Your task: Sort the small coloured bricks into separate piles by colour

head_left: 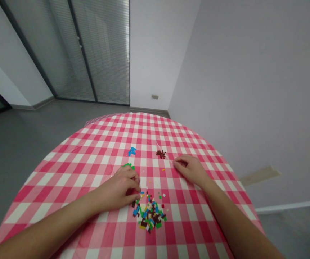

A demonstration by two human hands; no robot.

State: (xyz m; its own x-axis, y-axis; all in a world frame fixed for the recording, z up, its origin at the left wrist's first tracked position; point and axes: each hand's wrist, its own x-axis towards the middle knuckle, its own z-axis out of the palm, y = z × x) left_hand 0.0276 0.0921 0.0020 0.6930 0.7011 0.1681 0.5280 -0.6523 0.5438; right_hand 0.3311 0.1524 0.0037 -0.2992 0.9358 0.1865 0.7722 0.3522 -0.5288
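Observation:
A mixed pile of small toy building bricks (152,214) in blue, green, brown, white, red and yellow lies on the near part of the table. At its upper left edge is my left hand (121,189), fingers curled, thumb and fingertips close together by the bricks; what they hold, if anything, is too small to name. Green bricks (128,165) show just beyond its knuckles, partly hidden. My right hand (189,168) rests right of a cluster of brown bricks (160,154), thumb and forefinger pinched together. Anything between those tips cannot be made out. Blue bricks (132,151) form another small group.
A pink-and-white checked cloth (90,172) covers the rounded table. Single orange (163,169) and yellow bits lie between the groups and the pile. A white wall (252,90) stands close on the right; glass panels with blinds (103,54) are beyond the table.

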